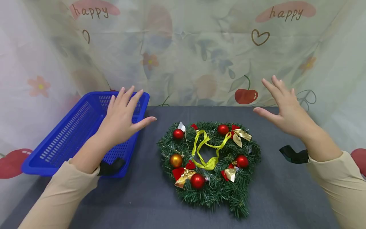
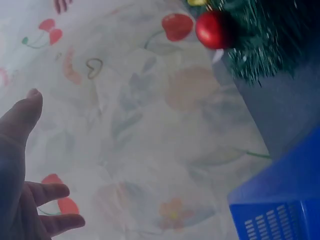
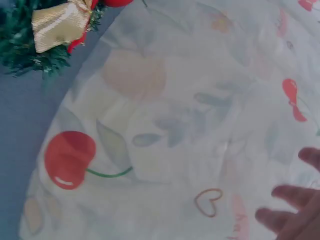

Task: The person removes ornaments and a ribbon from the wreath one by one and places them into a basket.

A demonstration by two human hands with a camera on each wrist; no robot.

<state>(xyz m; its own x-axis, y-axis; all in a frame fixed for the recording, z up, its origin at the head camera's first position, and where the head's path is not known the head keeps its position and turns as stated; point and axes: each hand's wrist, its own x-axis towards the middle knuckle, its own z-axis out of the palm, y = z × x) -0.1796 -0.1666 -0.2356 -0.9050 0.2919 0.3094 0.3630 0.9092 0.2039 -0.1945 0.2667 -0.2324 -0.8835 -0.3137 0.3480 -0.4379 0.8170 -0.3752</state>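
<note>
A green Christmas wreath (image 1: pixel 211 197) lies on the dark cloth, dressed with red baubles (image 1: pixel 197 181), an orange-gold bauble (image 1: pixel 176 160) and red-and-gold bows (image 1: pixel 240 136). A yellow ribbon (image 1: pixel 210 163) lies loosely looped around its centre. My left hand (image 1: pixel 117 119) is raised over the blue basket (image 1: pixel 77 127), fingers spread and holding nothing. Off to the wreath's right, my right hand (image 1: pixel 288 111) hovers with its fingers apart, also holding nothing. In the left wrist view a red bauble (image 2: pixel 215 30) shows at the wreath's edge; the right wrist view shows a gold bow (image 3: pixel 57 27).
A dark grey tablecloth (image 1: pixel 274 197) covers the table. Behind it hangs a printed curtain (image 1: pixel 183 63) with cherries, flowers and hearts, and more of it encloses both sides. Black straps (image 1: pixel 294 155) are at both wrists.
</note>
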